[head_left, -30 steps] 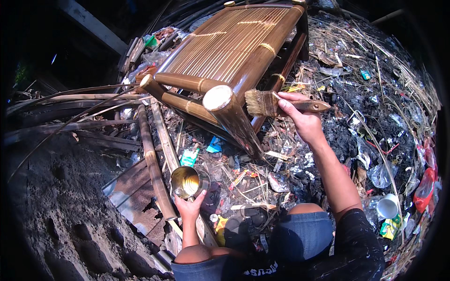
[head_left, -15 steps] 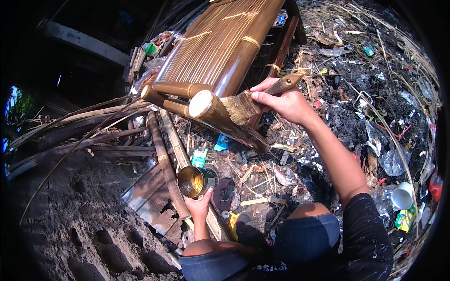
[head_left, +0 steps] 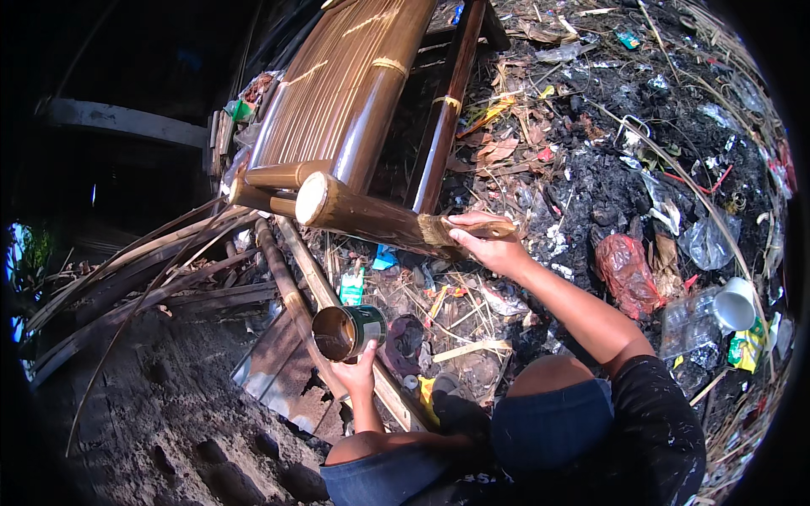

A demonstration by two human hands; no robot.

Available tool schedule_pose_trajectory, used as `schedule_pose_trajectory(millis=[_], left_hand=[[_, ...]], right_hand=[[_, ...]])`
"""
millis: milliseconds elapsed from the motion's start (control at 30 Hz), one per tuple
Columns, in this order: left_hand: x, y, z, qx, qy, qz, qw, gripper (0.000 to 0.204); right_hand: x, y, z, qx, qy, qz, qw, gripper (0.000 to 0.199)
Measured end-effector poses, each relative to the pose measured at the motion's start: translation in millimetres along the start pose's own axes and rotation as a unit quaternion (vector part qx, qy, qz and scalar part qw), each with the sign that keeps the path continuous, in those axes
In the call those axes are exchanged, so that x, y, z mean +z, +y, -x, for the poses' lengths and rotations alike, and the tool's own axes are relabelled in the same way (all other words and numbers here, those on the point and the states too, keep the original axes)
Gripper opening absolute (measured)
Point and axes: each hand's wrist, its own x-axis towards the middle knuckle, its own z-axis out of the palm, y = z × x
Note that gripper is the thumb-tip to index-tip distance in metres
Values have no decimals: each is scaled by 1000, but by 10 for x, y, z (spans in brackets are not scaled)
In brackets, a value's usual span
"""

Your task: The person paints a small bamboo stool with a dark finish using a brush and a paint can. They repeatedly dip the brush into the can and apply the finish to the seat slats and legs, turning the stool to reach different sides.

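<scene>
My right hand (head_left: 491,250) grips the handle of a wide paintbrush (head_left: 438,231). Its bristles press against the lower part of a thick, glossy bamboo leg (head_left: 363,212). This leg, with a pale cut end, belongs to a piece of bamboo furniture with a slatted top (head_left: 325,93). Lower down, my left hand (head_left: 358,371) is closed around an open tin can (head_left: 371,324), tilted so its mouth faces left. Brownish liquid seems to coat its inside. My fingers behind the can are partly hidden.
Bamboo poles (head_left: 291,287) and a rusty metal sheet (head_left: 291,379) lie at the left of my legs. Litter covers the dark ground, including a red plastic bag (head_left: 629,274) and a white cup (head_left: 736,304) at right. Long split strips (head_left: 143,282) pile up at left.
The brush has come down and turned, from raised beside the leg's cut end to touching the leg farther along. The furniture appears shifted left in view. The can stays in my left hand.
</scene>
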Motion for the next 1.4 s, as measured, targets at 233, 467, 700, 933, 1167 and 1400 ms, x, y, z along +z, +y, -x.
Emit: schedule_pose_trajectory(millis=[233, 467, 700, 933, 1167, 1400], left_hand=[[119, -280, -112, 37, -11, 27, 999, 64], [127, -423, -48, 27, -1, 72, 997, 59], [111, -164, -45, 34, -2, 68, 997, 64], [140, -315, -67, 40, -20, 33, 998, 66], [101, -379, -58, 42, -6, 49, 998, 62], [96, -231, -56, 56, -20, 45, 997, 65]], right_hand=[[-906, -20, -2139, -151, 54, 282, 946, 24], [-524, -147, -1987, -28, -82, 190, 978, 29], [-267, 669, -219, 130, 65, -75, 987, 25], [215, 1238, 773, 200, 205, -14, 958, 28], [64, 1076, 375, 366, 103, 102, 919, 34], [-95, 1079, 181, 392, 67, 141, 907, 46]])
